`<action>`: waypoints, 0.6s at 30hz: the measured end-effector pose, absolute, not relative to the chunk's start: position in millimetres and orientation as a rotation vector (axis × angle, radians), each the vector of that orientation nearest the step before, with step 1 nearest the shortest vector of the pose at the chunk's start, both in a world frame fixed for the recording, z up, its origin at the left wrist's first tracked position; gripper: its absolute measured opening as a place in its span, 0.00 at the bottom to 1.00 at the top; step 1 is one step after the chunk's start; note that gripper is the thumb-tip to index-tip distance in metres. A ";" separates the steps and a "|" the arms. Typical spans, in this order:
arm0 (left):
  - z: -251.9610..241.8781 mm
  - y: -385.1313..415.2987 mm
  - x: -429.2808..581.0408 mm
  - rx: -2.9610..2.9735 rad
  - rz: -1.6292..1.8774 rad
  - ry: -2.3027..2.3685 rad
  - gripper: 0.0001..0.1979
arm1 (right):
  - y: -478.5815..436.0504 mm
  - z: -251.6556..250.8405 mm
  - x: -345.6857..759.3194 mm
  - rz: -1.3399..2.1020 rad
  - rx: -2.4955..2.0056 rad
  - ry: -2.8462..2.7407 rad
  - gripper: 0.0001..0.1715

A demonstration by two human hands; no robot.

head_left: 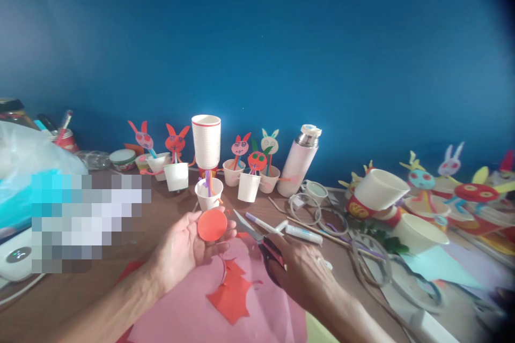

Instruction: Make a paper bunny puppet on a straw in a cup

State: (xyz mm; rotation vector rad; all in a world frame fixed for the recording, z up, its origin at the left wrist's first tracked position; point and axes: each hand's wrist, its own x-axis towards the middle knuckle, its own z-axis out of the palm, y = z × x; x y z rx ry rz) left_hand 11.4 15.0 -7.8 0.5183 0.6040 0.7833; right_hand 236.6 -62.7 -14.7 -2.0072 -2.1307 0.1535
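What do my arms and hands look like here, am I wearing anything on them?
Your left hand and right hand are bare, with no gloves. Your left forearm and right forearm show no sleeves, and no watch or bracelet is visible on either. Neither arm has cables or markings.

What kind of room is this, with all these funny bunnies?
It's probably a craft room or art classroom. Paper rabbits stand in paper cups, and there are scissors, a red paper circle and cut scraps of red paper.
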 end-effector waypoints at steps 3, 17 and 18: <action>-10.7 15.3 13.1 0.572 0.804 0.697 0.17 | -60.4 -5.1 245.0 0.122 -2.056 -2.089 0.15; -28.3 9.4 17.5 1.058 0.729 0.833 0.15 | -59.7 28.0 285.4 0.040 -2.149 -2.078 0.19; -27.8 7.7 18.7 1.138 0.707 0.842 0.16 | -58.5 28.4 291.2 0.041 -2.175 -2.083 0.21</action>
